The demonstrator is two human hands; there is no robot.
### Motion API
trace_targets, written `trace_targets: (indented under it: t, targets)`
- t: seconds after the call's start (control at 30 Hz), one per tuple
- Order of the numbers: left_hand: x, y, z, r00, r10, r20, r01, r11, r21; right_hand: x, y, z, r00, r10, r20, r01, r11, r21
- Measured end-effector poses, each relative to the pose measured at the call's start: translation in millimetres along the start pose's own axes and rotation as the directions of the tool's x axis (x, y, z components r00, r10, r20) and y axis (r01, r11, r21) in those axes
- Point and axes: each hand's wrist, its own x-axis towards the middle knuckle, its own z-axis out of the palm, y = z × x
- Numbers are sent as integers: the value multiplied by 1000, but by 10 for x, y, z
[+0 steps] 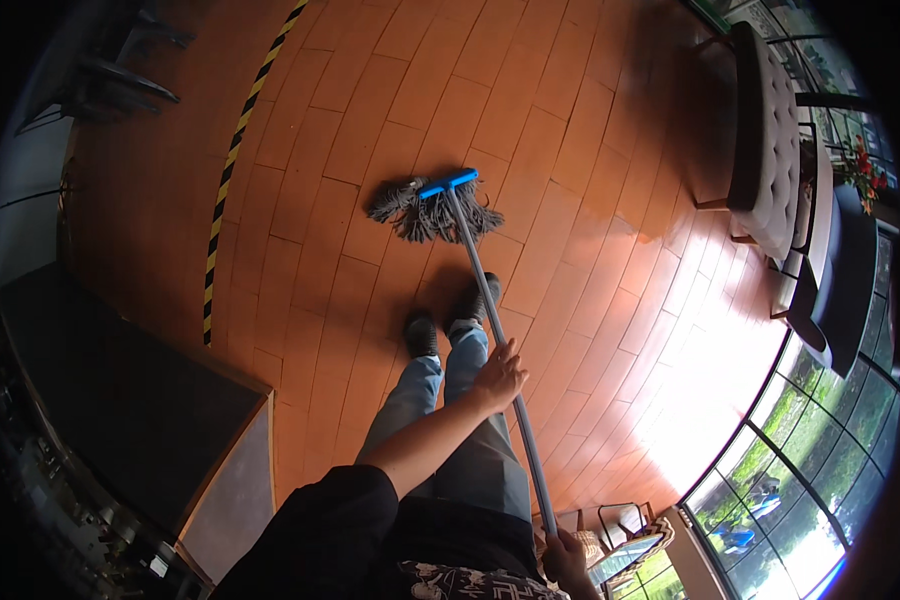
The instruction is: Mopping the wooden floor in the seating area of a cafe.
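Note:
A string mop with a blue head bar (449,184) and grey strands (432,219) rests on the floor ahead of my feet. Its grey pole (515,400) slants back toward me on the right side of my body. Partway down the pole, my left hand (500,380) is closed round it, the arm crossing in front of my legs. Near the pole's upper end, low in the view, my right hand (568,562) grips it; some of its fingers are hidden.
Reddish-brown tiles (350,130) cover the floor. A black-and-yellow tape line (232,165) runs along the left. At lower left stands a dark-topped counter (120,390). A tufted bench (765,140) and a dark table (850,275) are at right by the windows (820,420).

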Motion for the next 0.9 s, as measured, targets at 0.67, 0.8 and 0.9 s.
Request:
trace_targets:
  t: [0.67,0.8,0.9]
  targets:
    - [-558,1216,944,958,43,282,-27,998,-59,-179,1600,-900,996,3,-94,-7,999,-42]
    - [-820,1923,1288,926,132,354,-76,983,-168,-668,2077,-1163,975,-81,-205,61,992,-106]
    - [-572,1863,1417,947,133,292,-88,983,-162,-424,2262,-1326,983,17,-182,-2,997,83]
